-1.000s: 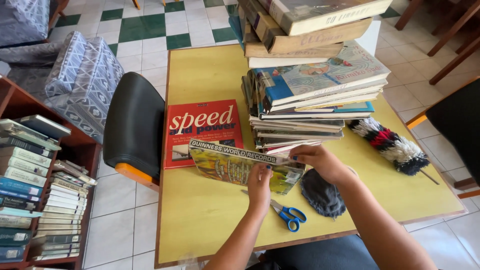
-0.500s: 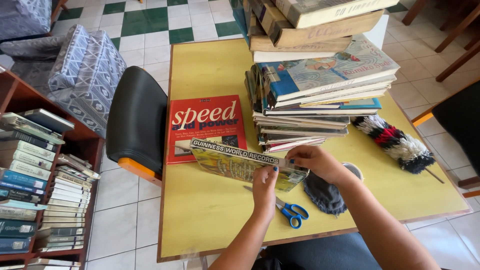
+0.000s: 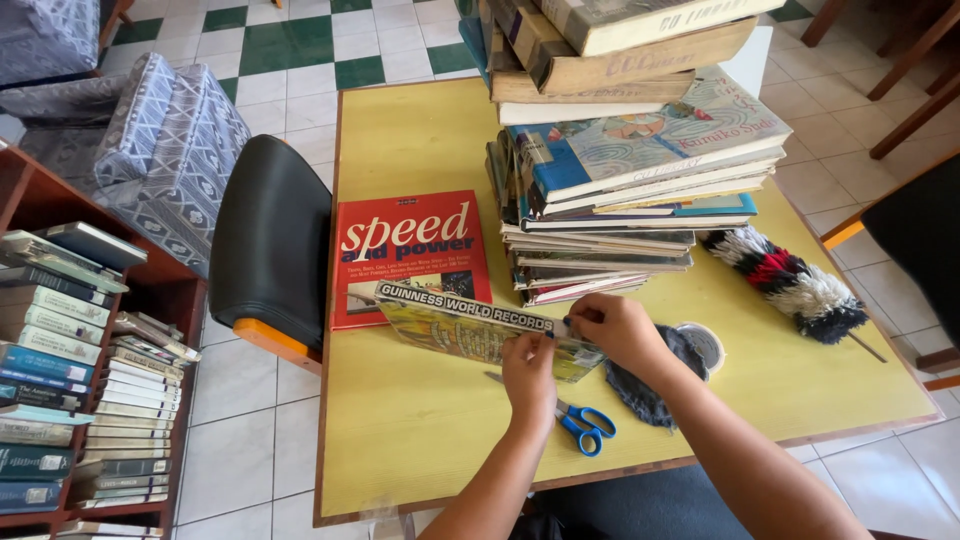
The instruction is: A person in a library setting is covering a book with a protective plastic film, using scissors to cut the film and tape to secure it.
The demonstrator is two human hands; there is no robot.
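Observation:
On the yellow table [image 3: 420, 430] a thick book with a black spine and glossy cover [image 3: 462, 322] stands on its edge, spine up. My left hand [image 3: 530, 372] pinches its near cover just below the spine. My right hand [image 3: 612, 330] grips the book's right end. Under my left wrist lie blue-handled scissors [image 3: 580, 424]. A large red book [image 3: 408, 252] lies flat behind the held book.
A tall stack of books [image 3: 620, 150] rises at the table's back right. A striped feather duster [image 3: 790, 282], a tape roll [image 3: 702, 344] and a dark cloth [image 3: 640, 392] lie to the right. A black chair [image 3: 268, 240] and a bookshelf [image 3: 70, 370] stand left.
My left hand has slid a little right along the book's near cover, closer to my right hand. The book stays upright in the same place.

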